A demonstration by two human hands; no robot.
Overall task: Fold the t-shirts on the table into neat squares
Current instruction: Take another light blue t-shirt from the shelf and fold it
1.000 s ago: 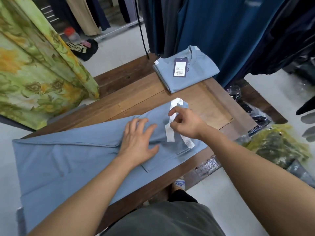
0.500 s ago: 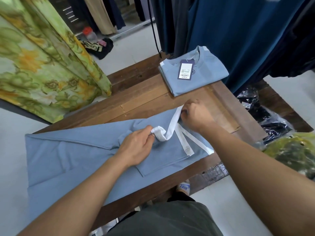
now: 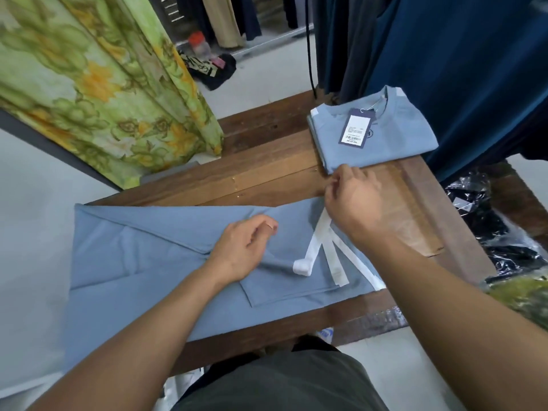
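Observation:
A light blue t-shirt (image 3: 148,262) lies partly folded across the wooden table (image 3: 267,173), its left part hanging over the table's edge. White sleeve bands (image 3: 314,247) lie across its right end. My right hand (image 3: 353,203) pinches the bands' far end at the shirt's far edge. My left hand (image 3: 243,253) rests on the middle of the shirt with loosely curled fingers and holds nothing. The free end of one white band (image 3: 302,266) lies just right of it. A second blue t-shirt (image 3: 394,137), folded square with a price tag (image 3: 355,129), sits at the table's far right.
Dark blue garments (image 3: 444,54) hang right behind the folded shirt. A green floral cloth (image 3: 103,84) hangs at the far left. Plastic-wrapped clothes (image 3: 489,226) lie on a lower surface right of the table. Bare wood shows between the two shirts.
My left hand let go of the white band's end, which now lies flat on the shirt. My right hand carried the band's other end to the shirt's far edge.

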